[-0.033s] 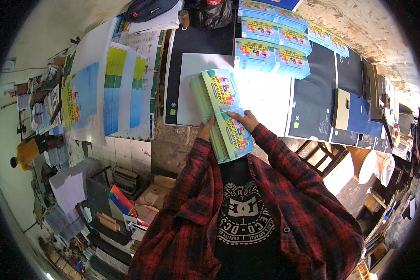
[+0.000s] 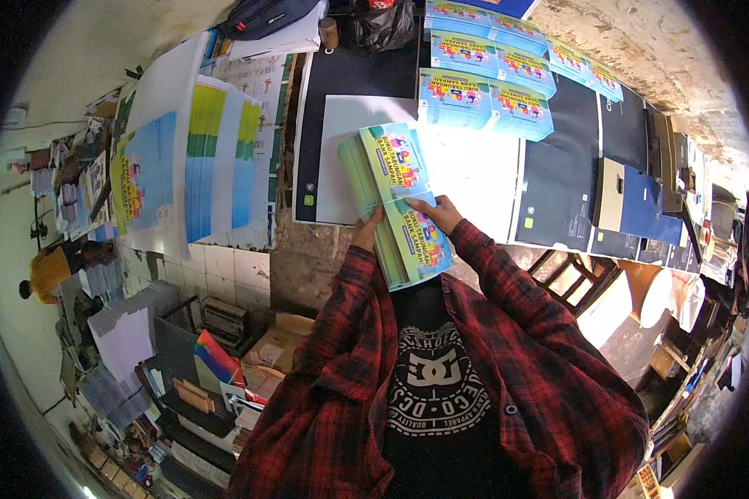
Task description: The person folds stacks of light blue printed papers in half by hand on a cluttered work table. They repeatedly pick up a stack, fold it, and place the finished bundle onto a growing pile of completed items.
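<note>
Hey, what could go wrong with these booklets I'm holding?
The booklet stack shows many separate layers along its left side, so some might slip if the left hand or right hand loosens. Its near end extends past the worktop's front edge, so anything slipping there could drop.

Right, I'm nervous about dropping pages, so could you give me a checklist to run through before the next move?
1. Left hand on the booklet stack: ok, gripping its left side.
2. Right hand on the stack: ok, at its right side, thumb over the top cover.
3. All edges flush: cannot tell, the underside is hidden.
4. Stack touching the table: cannot tell from this overhead view.
5. White sheet fully visible: not ok, the stack hides part of it.
6. Back piles apart from both hands: ok.
</note>
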Available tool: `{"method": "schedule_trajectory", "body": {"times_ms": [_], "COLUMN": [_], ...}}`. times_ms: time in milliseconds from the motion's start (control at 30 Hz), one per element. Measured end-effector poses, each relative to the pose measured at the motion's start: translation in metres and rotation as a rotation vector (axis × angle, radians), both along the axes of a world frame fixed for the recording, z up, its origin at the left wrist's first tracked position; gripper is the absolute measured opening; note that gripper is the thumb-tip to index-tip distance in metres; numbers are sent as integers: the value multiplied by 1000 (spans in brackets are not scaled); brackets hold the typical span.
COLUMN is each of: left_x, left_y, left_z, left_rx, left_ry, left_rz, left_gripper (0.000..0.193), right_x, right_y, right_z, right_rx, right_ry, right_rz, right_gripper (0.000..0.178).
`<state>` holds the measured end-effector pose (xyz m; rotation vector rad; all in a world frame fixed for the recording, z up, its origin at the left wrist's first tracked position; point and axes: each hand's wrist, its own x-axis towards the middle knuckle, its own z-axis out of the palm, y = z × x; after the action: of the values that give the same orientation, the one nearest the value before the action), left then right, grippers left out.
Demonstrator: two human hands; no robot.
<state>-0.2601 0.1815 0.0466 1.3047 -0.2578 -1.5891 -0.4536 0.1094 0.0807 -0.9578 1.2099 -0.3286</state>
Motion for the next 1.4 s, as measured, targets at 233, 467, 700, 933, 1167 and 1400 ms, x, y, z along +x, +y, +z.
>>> {"method": "schedule_trajectory", "body": {"times_ms": [233, 467, 700, 933, 1167, 1400], "left_x": [25, 79, 50, 21, 31, 71], "left_y": [2, 32, 18, 10, 16, 34], "left_z": [23, 10, 15, 20, -1, 13], "left_rx": [-47, 24, -102, -27, -36, -22], "left_ry": [-226, -218, -222, -271, -230, -263], "left_rz": [-116, -135, -104, -110, -83, -94], "left_gripper": [36, 47, 44, 54, 45, 45], "right_x": [-22, -34, -1, 3, -13, -21], "right_y": [0, 10, 30, 13, 10, 21], "right_z": [-34, -51, -72, -20, -40, -27], "right_rx": [29, -136, -433, -175, -47, -683], "right_ry": [-52, 285, 157, 40, 34, 428], "right_rz": [108, 28, -39, 66, 53, -14], "right_gripper": [63, 42, 60, 70, 74, 68]}}
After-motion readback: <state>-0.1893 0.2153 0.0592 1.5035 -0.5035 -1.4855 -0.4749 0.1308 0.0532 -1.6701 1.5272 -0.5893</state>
